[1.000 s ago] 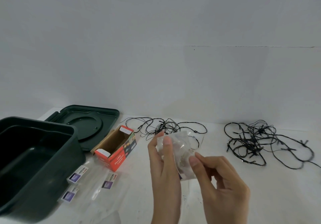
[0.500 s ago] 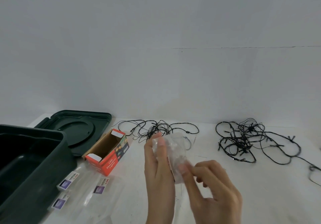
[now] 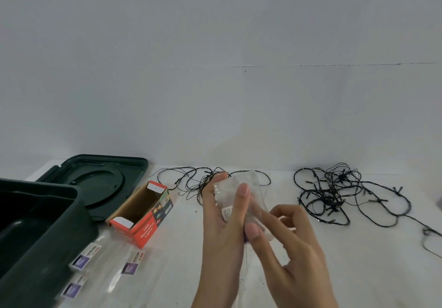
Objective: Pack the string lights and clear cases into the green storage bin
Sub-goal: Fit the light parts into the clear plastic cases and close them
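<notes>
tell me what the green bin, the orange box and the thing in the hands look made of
Green bin: looks like moulded plastic, dark green with a dull sheen on rounded edges.
Orange box: cardboard, with a brown raw inside and printed outside.
Clear pouch, gripped by both hands: probably thin, glossy, crinkled plastic film you can see through.

An open orange cardboard box (image 3: 143, 214) printed "LED Decorative Lights" is laid on its side on a white tabletop (image 3: 358, 260), its open face turned upward and its brown inside exposed. A plain grey wall (image 3: 215, 68) is seen behind, marked by a thin horizontal seam.
</notes>
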The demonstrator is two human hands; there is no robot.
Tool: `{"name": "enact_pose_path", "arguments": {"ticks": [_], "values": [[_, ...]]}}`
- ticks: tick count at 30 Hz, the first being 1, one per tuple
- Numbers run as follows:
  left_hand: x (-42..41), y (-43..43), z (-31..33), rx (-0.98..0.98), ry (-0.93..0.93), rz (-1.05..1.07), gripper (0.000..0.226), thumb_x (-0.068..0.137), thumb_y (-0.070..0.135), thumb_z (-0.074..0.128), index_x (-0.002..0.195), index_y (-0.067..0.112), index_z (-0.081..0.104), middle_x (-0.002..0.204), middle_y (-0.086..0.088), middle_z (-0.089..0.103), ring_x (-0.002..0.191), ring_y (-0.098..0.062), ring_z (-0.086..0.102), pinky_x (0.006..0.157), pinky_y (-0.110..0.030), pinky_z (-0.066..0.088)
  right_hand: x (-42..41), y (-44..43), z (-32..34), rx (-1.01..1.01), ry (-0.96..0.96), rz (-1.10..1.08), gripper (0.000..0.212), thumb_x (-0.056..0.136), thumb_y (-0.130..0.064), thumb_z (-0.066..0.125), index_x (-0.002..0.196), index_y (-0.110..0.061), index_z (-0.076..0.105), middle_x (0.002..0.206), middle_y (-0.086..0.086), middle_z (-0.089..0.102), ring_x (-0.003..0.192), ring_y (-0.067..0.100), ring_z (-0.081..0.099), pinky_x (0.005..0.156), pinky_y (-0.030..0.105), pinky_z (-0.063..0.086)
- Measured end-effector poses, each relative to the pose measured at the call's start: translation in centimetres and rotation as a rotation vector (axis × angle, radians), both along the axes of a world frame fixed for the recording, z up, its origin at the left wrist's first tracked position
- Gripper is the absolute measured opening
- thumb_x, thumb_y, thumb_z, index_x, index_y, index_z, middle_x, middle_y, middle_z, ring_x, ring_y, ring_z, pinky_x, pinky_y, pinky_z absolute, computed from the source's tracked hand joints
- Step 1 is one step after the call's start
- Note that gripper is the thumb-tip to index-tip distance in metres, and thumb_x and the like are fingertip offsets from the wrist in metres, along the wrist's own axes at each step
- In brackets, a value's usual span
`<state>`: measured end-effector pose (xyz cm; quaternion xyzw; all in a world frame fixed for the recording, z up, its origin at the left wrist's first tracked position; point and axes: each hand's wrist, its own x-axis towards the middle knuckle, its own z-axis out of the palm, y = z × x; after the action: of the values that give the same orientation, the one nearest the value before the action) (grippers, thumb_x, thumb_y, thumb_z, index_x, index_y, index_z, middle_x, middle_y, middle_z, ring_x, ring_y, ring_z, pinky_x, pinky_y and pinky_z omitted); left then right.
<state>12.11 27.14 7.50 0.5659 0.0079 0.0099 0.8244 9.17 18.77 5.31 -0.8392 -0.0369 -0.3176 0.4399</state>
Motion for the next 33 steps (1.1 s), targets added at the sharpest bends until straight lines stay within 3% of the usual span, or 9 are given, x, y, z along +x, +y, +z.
{"name": "enact_pose_path", "arguments": {"ticks": [6,10,12,13,14,17,20,24,33], "values": [[0.7,0.8,0.6,-0.041,0.005,0.049,0.036,0.072,0.041,0.068,0.103,0.026,0.059,0.082,-0.003,0.072,0.066,-0.018,0.067,0.054,-0.028,0.054,0.5,-1.3,1.0,0.348,0.124,0.246,0.046,0.072,-0.078,0.044,0.109,-0.054,0.058,0.096,-0.013,0.056,0.072,0.006,0.053,0.064,0.010,0.042],[0.5,0.8,0.8,-0.041,0.013,0.066,0.040,0.071,0.035,0.069,0.107,0.022,0.059,0.088,-0.009,0.071,0.065,-0.022,0.068,0.052,-0.030,0.054,1.3,-1.8,0.8,0.759,0.335,0.434,0.077,0.049,-0.073,0.070,0.116,-0.036,0.063,0.095,0.002,0.071,0.072,0.011,0.063,0.058,0.020,0.049],[0.4,0.7,1.0,-0.016,-0.002,0.092,0.043,0.067,0.036,0.066,0.108,0.025,0.057,0.092,-0.006,0.072,0.073,-0.025,0.071,0.054,-0.034,0.056,1.3,-1.9,1.2,0.886,0.326,0.460,0.040,0.061,-0.044,0.081,0.094,-0.021,0.076,0.082,0.012,0.073,0.068,0.015,0.063,0.055,0.019,0.048],[0.4,0.7,1.2,0.011,-0.015,0.116,0.044,0.066,0.038,0.065,0.108,0.028,0.057,0.092,-0.004,0.072,0.074,-0.025,0.071,0.053,-0.032,0.056,1.3,-1.9,1.4,0.872,0.275,0.373,0.015,0.071,-0.024,0.078,0.085,-0.021,0.078,0.076,0.012,0.073,0.065,0.014,0.063,0.056,0.017,0.049],[0.4,0.7,1.2,0.037,-0.024,0.142,0.044,0.065,0.040,0.065,0.107,0.030,0.056,0.092,-0.002,0.072,0.073,-0.023,0.071,0.052,-0.030,0.056,1.3,-1.9,1.3,0.780,0.177,0.259,0.015,0.075,-0.010,0.074,0.081,-0.023,0.078,0.071,0.008,0.073,0.063,0.011,0.063,0.058,0.015,0.049],[0.5,0.7,1.3,0.048,-0.020,0.188,0.043,0.064,0.045,0.063,0.105,0.034,0.054,0.098,0.000,0.070,0.078,-0.022,0.070,0.050,-0.024,0.053,1.4,-1.5,1.7,0.222,-0.189,-0.006,0.014,0.078,-0.017,0.069,0.086,-0.025,0.077,0.064,-0.010,0.066,0.060,0.005,0.058,0.063,0.009,0.046],[0.4,0.3,1.6,0.017,-0.026,0.193,0.044,0.065,0.042,0.063,0.107,0.032,0.051,0.097,0.005,0.069,0.083,-0.020,0.070,0.051,-0.024,0.053,1.7,-0.9,1.3,-0.194,-0.371,-0.143,0.012,0.079,-0.009,0.065,0.084,-0.009,0.076,0.066,-0.002,0.065,0.056,0.013,0.054,0.055,0.019,0.044],[0.0,0.1,2.0,0.001,-0.050,0.204,0.040,0.066,0.038,0.061,0.105,0.034,0.049,0.080,0.014,0.069,0.073,-0.014,0.070,0.050,-0.024,0.053,1.6,-0.9,1.7,-0.293,-0.374,-0.199,0.012,0.079,-0.007,0.065,0.077,-0.007,0.076,0.062,0.001,0.062,0.050,0.018,0.052,0.050,0.025,0.040],[-0.8,-0.6,2.6,0.010,-0.086,0.225,0.043,0.068,0.038,0.059,0.109,0.034,0.046,0.085,0.016,0.068,0.073,-0.003,0.068,0.050,-0.019,0.052,0.8,-2.0,2.8,-0.348,-0.332,-0.080,0.008,0.079,-0.004,0.067,0.080,-0.005,0.075,0.066,0.002,0.059,0.055,0.019,0.053,0.054,0.024,0.041]]}}
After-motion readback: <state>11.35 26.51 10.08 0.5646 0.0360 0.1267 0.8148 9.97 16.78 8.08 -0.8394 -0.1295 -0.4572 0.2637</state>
